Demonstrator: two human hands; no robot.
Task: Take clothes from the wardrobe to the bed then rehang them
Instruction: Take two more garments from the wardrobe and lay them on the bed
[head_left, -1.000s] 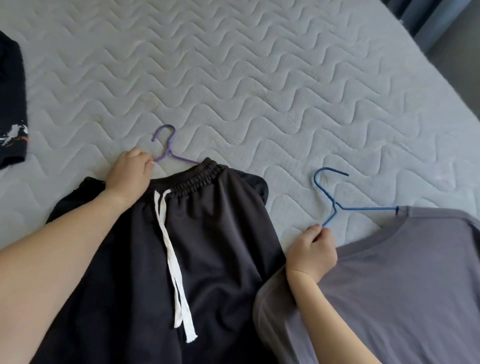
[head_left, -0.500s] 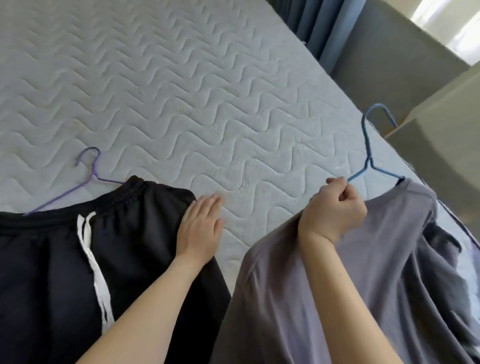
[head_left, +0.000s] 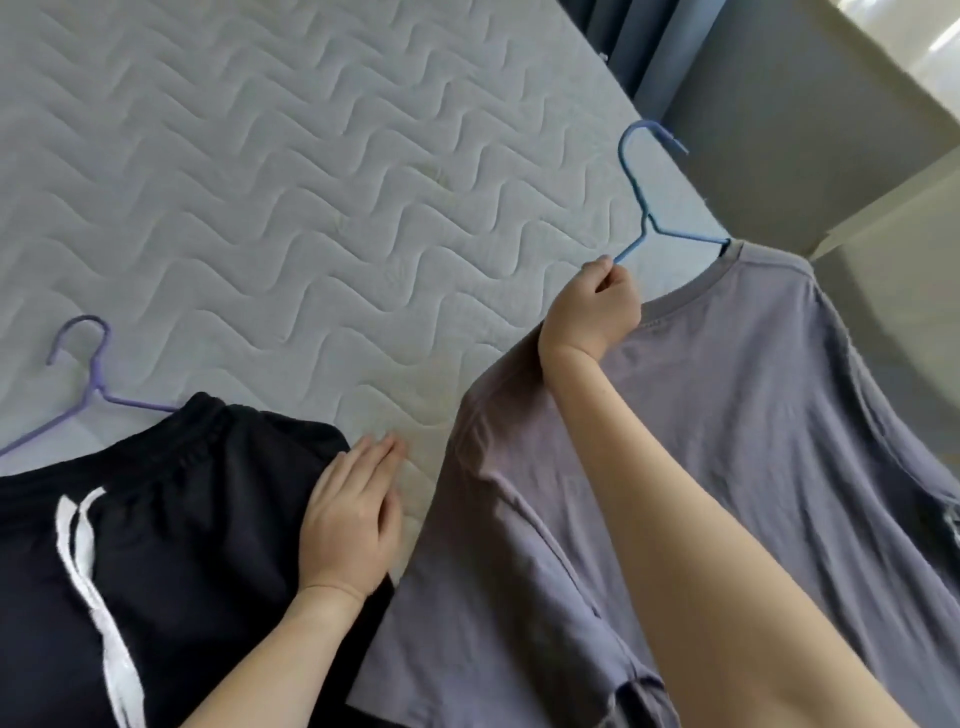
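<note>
Grey-purple cotton T-shirt (head_left: 753, 415) on a blue wire hanger (head_left: 647, 208), right side of the scene, over the bed's edge. Right hand (head_left: 592, 312) curled tight round the hanger's left arm, just below the neck. Black shorts with white drawstring (head_left: 171, 519) lie near left on a purple wire hanger (head_left: 88, 379). Left hand (head_left: 353, 514) flat, fingers straight together, on the shorts' right edge, fingertips on the white quilted mattress (head_left: 311, 208).
</note>
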